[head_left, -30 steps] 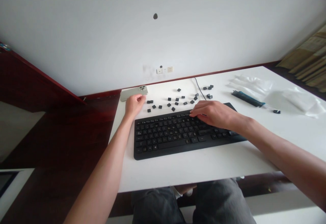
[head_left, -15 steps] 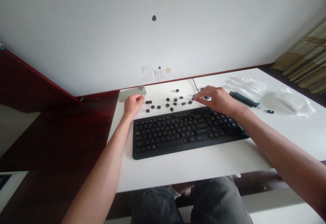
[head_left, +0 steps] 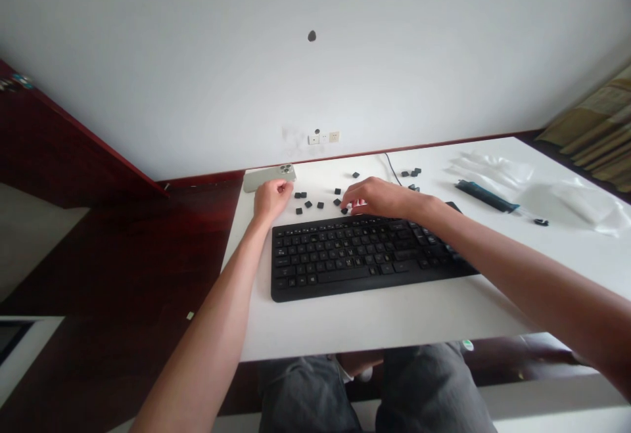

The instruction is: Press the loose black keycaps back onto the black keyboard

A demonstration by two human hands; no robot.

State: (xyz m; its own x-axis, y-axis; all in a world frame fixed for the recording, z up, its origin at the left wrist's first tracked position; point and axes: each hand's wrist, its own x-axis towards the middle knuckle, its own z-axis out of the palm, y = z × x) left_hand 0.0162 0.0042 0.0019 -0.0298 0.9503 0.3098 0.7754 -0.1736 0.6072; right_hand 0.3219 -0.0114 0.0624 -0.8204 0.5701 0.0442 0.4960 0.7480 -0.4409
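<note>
A black keyboard [head_left: 345, 273] lies on the white table, with several key positions bare of caps. Loose black keycaps [head_left: 320, 205] are scattered behind it. My right hand [head_left: 377, 198] reaches over the keyboard's back edge, its bent fingers closed at a keycap [head_left: 344, 211] among the loose ones; the hand covers part of the scatter. My left hand [head_left: 272, 200] rests curled closed at the table's left side, just in front of a pale phone [head_left: 266, 175]. Whatever its fingers may hold is hidden.
To the right lie a dark tool with a blue-green handle [head_left: 486, 196], a small black piece [head_left: 541, 222] and crumpled clear plastic [head_left: 591, 203]. A cable [head_left: 393, 167] runs off the table's back edge. More keycaps [head_left: 416, 171] sit near it.
My right hand has moved left and nearer the keyboard, from the right end of the loose keycaps to their middle. My left hand stays by the phone. The whole view has shifted slightly.
</note>
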